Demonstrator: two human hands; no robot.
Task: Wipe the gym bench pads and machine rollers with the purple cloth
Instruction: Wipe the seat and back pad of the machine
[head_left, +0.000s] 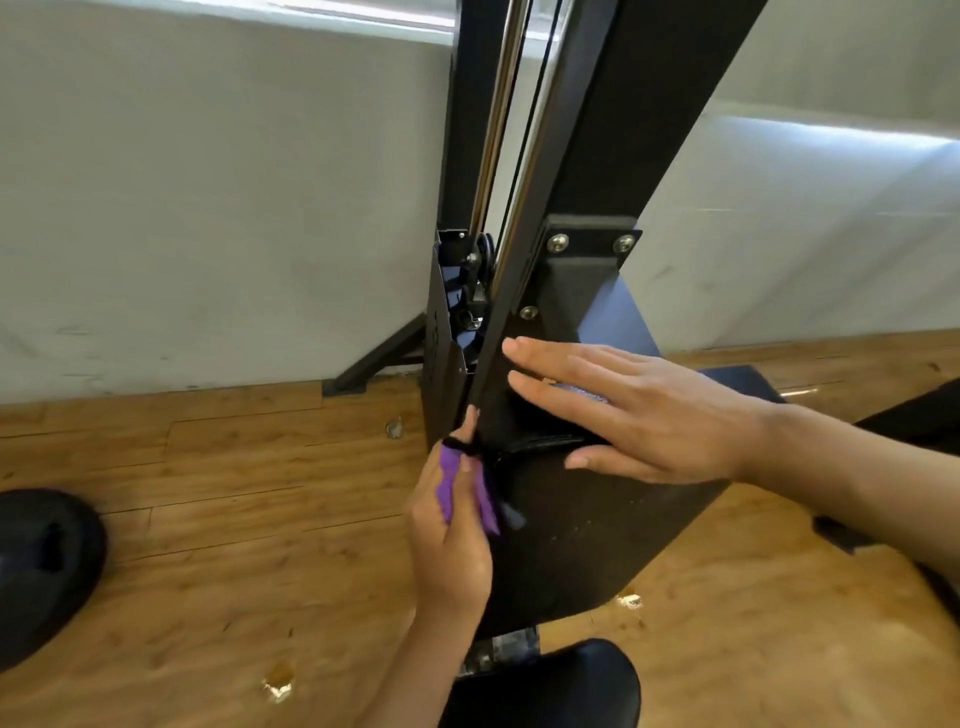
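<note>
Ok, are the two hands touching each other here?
Apart. The head view shows black machine surface between the left hand, gripping the purple cloth, and the flat right hand.

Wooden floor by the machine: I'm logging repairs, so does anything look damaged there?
Yes: the wooden floor shows pale chipped patches, one left of the seat pad, one right of the black frame plate, where the finish looks gouged away.
</note>
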